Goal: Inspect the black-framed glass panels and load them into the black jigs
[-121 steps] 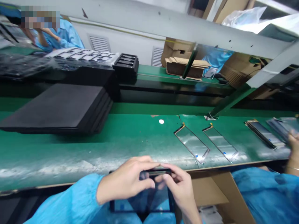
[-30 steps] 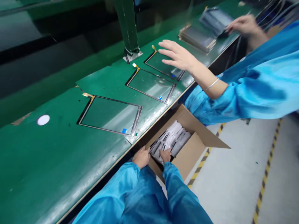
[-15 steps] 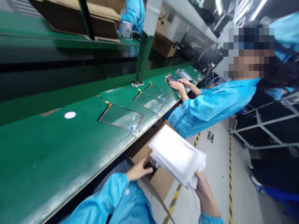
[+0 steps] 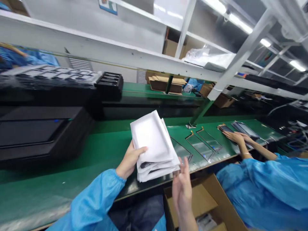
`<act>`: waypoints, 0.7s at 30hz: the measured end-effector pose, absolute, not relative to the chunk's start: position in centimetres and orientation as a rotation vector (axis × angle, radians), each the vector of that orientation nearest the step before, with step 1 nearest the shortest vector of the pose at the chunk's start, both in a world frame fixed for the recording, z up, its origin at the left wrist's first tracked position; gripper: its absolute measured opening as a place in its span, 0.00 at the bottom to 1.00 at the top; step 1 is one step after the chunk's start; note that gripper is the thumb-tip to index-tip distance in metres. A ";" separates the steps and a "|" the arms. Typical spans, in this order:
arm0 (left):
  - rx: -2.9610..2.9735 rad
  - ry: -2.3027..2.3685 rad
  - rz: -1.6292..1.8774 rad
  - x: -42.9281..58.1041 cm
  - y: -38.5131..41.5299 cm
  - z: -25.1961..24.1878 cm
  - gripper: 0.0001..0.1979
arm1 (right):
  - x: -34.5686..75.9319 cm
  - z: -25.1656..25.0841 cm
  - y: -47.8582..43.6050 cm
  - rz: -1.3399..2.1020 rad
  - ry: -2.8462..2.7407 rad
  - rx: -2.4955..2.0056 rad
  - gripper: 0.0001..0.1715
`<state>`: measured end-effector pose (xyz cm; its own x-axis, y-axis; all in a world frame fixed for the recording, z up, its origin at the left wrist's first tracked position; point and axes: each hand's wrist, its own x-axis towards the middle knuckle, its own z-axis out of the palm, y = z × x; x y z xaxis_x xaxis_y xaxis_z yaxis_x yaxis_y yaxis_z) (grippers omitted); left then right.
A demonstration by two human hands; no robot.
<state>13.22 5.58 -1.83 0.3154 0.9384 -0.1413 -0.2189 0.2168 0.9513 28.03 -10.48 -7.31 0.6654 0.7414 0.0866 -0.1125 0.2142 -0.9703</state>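
Observation:
In the head view my left hand (image 4: 130, 158) grips a stack of white sleeves (image 4: 152, 138) at its left edge, with the thumb on top. The sleeves look soft and thin, with dark gaps between the layers at the near end. They are held tilted above the green bench. My right hand (image 4: 182, 184) stands at the stack's lower right corner, fingers stretched and apart; whether a fingertip touches the sleeves I cannot tell. Behind the stack lies a dark-framed glass panel (image 4: 183, 149), partly hidden. Two more framed panels (image 4: 199, 146) lie to its right.
A cardboard box (image 4: 204, 199) stands open below the bench edge. Black trays (image 4: 40, 134) are stacked at left on the green bench (image 4: 101, 160). At right a co-worker's hands (image 4: 234, 138) rest on dark panels. A slanted post (image 4: 204, 112) rises behind the panels.
The view has swung left. The white stack has moved from over the box to above the bench. My left hand has taken hold of it, and my right hand has let go.

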 end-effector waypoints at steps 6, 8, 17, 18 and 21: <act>1.064 0.939 0.939 13.3 8.3 -4.0 0.30 | 32.8 -5.7 -3.0 0.836 -0.703 -1.379 0.42; 1.059 0.970 0.945 13.6 7.9 -4.6 0.21 | 32.9 -5.8 -1.6 0.843 -0.718 -1.400 0.40; 0.940 1.007 0.984 13.0 7.6 -5.3 0.18 | 30.6 -4.2 -1.1 0.733 -0.797 -1.430 0.34; 0.930 1.004 0.993 12.9 7.6 -5.2 0.18 | 30.4 -4.1 -0.9 0.721 -0.798 -1.435 0.34; 0.916 0.986 1.009 12.9 7.6 -5.0 0.18 | 30.3 -4.2 -0.3 0.691 -0.781 -1.470 0.32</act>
